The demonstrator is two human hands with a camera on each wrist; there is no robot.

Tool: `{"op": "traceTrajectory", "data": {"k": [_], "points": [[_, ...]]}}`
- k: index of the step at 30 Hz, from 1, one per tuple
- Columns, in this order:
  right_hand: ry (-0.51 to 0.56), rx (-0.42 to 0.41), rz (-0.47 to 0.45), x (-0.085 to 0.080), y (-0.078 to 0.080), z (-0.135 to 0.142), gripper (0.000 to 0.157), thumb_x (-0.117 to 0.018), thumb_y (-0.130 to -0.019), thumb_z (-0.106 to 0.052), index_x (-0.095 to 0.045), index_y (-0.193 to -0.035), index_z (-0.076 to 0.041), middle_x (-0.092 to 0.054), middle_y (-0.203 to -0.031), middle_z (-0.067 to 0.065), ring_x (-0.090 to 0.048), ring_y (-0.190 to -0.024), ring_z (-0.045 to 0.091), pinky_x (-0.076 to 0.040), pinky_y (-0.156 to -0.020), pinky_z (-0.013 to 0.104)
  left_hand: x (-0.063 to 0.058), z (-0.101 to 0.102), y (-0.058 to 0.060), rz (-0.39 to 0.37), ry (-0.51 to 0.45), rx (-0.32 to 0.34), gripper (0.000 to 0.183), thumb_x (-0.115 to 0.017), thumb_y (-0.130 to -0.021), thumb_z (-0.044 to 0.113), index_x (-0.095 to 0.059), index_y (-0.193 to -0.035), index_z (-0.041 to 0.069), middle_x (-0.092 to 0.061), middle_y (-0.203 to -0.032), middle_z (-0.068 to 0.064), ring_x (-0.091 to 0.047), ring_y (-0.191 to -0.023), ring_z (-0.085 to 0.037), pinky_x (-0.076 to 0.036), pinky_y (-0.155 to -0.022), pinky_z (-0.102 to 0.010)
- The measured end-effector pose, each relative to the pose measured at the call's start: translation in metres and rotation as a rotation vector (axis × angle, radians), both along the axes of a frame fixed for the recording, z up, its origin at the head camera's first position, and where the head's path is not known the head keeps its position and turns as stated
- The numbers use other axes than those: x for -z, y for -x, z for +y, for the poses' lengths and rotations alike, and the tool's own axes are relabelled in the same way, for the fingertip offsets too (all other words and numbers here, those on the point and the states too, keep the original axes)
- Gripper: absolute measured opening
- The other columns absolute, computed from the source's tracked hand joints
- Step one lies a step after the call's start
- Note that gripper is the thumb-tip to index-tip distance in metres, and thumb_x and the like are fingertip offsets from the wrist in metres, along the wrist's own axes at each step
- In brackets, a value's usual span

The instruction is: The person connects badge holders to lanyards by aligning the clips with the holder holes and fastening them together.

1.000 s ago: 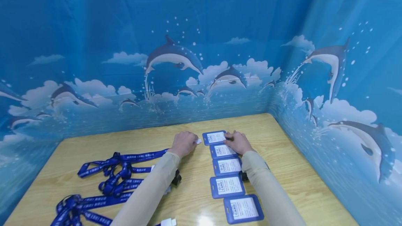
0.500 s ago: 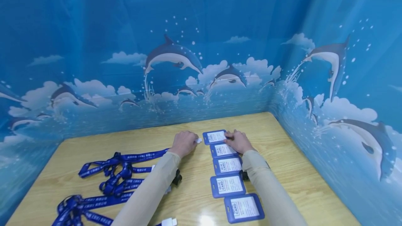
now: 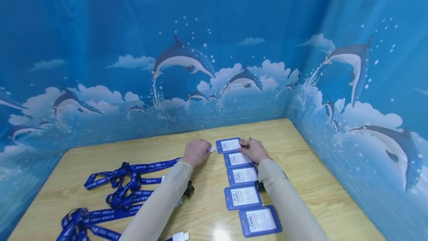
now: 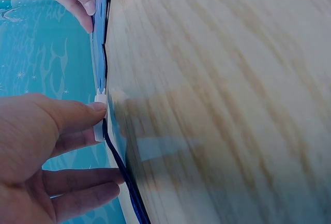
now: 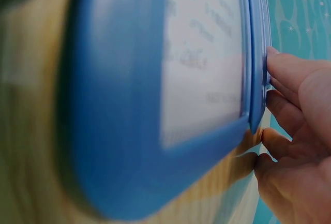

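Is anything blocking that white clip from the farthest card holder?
Nothing visible is. The white clip, pinched by the left hand, sits close beside the farthest card holder; I can't tell whether they touch.

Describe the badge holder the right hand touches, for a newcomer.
On the wooden table, find the column of five blue badge holders. Go to its far end, toward the dolphin backdrop. Its last holder, touched at the right edge by the right hand, alone has none beyond it.
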State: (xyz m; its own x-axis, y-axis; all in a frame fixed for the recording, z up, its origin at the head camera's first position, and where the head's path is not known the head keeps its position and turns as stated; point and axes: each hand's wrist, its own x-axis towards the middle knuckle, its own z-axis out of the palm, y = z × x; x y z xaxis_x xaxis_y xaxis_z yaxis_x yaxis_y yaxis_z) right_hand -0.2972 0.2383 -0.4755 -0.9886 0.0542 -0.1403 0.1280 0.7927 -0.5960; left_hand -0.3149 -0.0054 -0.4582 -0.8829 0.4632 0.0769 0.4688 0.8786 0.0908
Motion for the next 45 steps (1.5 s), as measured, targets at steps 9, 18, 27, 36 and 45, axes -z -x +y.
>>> {"op": "traceTrajectory", "data": {"k": [9,18,27,36,45], "points": [[0.007,-0.007,0.000,0.0008,0.0001,0.0016,0.044,-0.065,-0.100,-0.029,-0.057,-0.141,-0.017,-0.036,-0.160,0.015,-0.018,-0.153,0.042,-0.016,-0.124,0.060,0.0003,-0.0003,-0.0005,0.032,-0.007,0.021,0.010,-0.074,-0.092,0.019,-0.080,-0.100,0.018,-0.076,-0.087,0.000,-0.060,-0.066,-0.013,-0.055,-0.059,-0.029],[0.012,-0.011,-0.002,0.0013,0.0009,0.0013,0.043,-0.065,-0.100,-0.029,-0.057,-0.141,-0.018,-0.037,-0.160,0.013,-0.017,-0.153,0.041,-0.015,-0.125,0.059,-0.0015,0.0008,-0.0012,0.051,0.007,0.030,0.010,-0.073,-0.093,0.020,-0.080,-0.100,0.020,-0.077,-0.088,0.001,-0.060,-0.065,-0.013,-0.055,-0.058,-0.029],[0.010,-0.015,0.005,0.0027,0.0012,0.0017,0.043,-0.065,-0.100,-0.029,-0.057,-0.141,-0.017,-0.038,-0.159,0.013,-0.017,-0.153,0.041,-0.015,-0.125,0.059,-0.0008,0.0011,-0.0006,0.052,0.019,0.032,0.011,-0.074,-0.092,0.020,-0.080,-0.101,0.020,-0.077,-0.089,0.001,-0.060,-0.065,-0.013,-0.054,-0.057,-0.030],[0.006,-0.013,0.011,0.0046,0.0008,0.0019,0.043,-0.065,-0.100,-0.028,-0.059,-0.140,-0.018,-0.040,-0.158,0.012,-0.018,-0.153,0.040,-0.016,-0.125,0.058,0.0015,0.0020,-0.0008,0.053,0.017,0.028,0.012,-0.073,-0.093,0.021,-0.080,-0.102,0.021,-0.077,-0.090,0.002,-0.057,-0.063,-0.012,-0.052,-0.055,-0.029],[-0.001,-0.019,0.012,0.0046,0.0019,0.0026,0.043,-0.065,-0.100,-0.030,-0.058,-0.140,-0.018,-0.040,-0.158,0.012,-0.019,-0.153,0.042,-0.016,-0.125,0.059,-0.0004,0.0035,-0.0012,0.045,0.024,0.029,0.014,-0.072,-0.094,0.021,-0.080,-0.106,0.021,-0.078,-0.097,0.001,-0.061,-0.066,-0.012,-0.054,-0.056,-0.030]]}}
